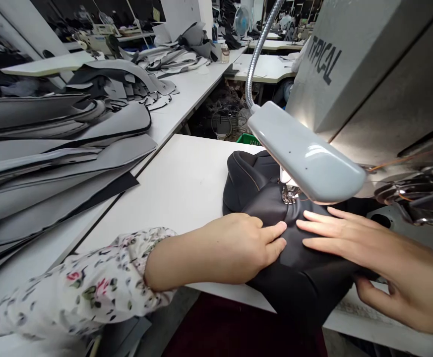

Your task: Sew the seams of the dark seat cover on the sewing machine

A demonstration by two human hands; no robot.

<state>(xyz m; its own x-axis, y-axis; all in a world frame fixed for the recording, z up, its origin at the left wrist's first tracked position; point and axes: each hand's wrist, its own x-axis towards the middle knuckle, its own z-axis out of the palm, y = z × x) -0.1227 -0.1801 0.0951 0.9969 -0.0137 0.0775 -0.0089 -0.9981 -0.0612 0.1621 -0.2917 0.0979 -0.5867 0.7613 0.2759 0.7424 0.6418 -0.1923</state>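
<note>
A black padded cover piece (253,183) with tan stitching lies under the presser foot (289,194) of a grey sewing machine (372,64). My left hand (234,248) rests flat on the black material just left of the foot, fingers together and stretched toward the needle. My right hand (372,258) lies on the material right of the seam, fingers stretched out on top, thumb tucked under the hanging edge. The fingertips of both hands almost meet below the foot. My left sleeve (90,287) is floral.
A gooseneck lamp (305,153) hangs over the needle and hides part of it. Stacks of grey and black cut panels (63,153) cover the long table on the left. The white sewing table (179,183) stretches left of the work. More tables and a fan (241,21) stand behind.
</note>
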